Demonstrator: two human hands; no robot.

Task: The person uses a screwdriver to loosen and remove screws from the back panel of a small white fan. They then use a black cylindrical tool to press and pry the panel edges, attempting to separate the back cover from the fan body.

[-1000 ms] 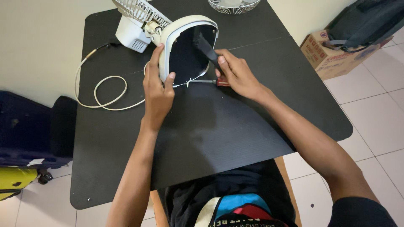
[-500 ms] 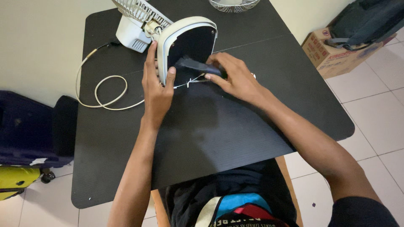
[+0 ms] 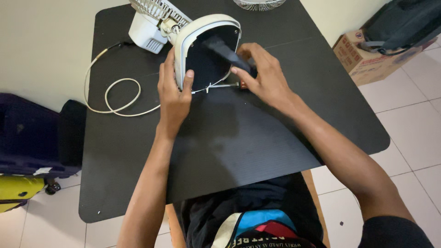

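Note:
A white fan lies tipped over at the far side of the black table (image 3: 239,138), with the underside of its oval base (image 3: 202,23) turned toward me. My left hand (image 3: 172,96) grips the base's near rim, thumb on the white edge. My right hand (image 3: 266,78) pinches a dark flat piece (image 3: 225,50) that slants up into the base's dark hollow. Under that hand a screwdriver (image 3: 220,86) with a thin metal shaft and a red handle lies on the table, its tip at the rim.
The fan's white motor housing (image 3: 144,30) and rear grille (image 3: 158,9) lie behind the base. A white cord (image 3: 110,98) loops at the left. A loose wire grille (image 3: 259,3) is at the far edge. A cardboard box (image 3: 367,59) with a bag (image 3: 404,23) stands right; dark luggage (image 3: 27,133) stands left.
My right hand has swung the dark piece from upright, to lying flat across the base, to a slant now. My left hand has kept its grip on the rim.

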